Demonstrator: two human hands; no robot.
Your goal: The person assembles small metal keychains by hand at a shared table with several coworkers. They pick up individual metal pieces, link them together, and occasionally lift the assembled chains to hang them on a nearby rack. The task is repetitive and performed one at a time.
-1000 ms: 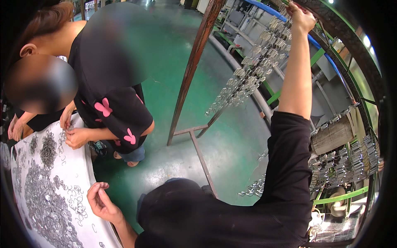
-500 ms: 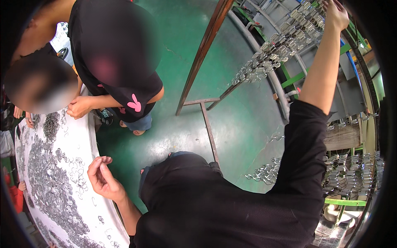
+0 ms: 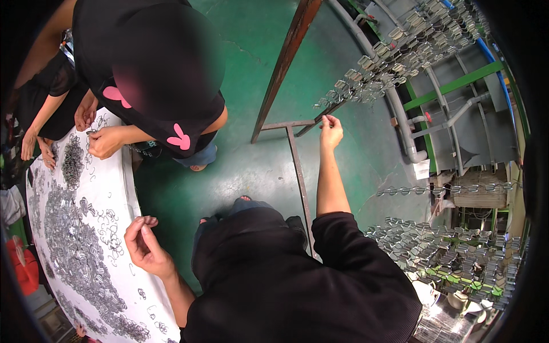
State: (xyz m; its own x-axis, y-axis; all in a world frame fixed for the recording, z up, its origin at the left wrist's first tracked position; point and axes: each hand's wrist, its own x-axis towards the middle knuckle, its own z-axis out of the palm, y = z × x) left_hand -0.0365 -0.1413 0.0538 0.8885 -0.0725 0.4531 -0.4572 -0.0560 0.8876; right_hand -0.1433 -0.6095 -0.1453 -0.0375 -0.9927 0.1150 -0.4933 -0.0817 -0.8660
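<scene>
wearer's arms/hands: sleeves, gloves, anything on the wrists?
Both hands are bare: left hand, right hand. No gloves, and no watch or bands visible on the wrists. Forearms are uncovered. Short black sleeves of a plain dark top end near the elbows. No markings visible.

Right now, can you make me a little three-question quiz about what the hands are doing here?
1. True or false: the right hand reaches up to the hanging rows of metal clips.
2. Where is the left hand? A. over the white table B. on the green floor
3. What lies heaped on the table?

Key: 1 true. 2 A. 3 small metal clips.
</scene>
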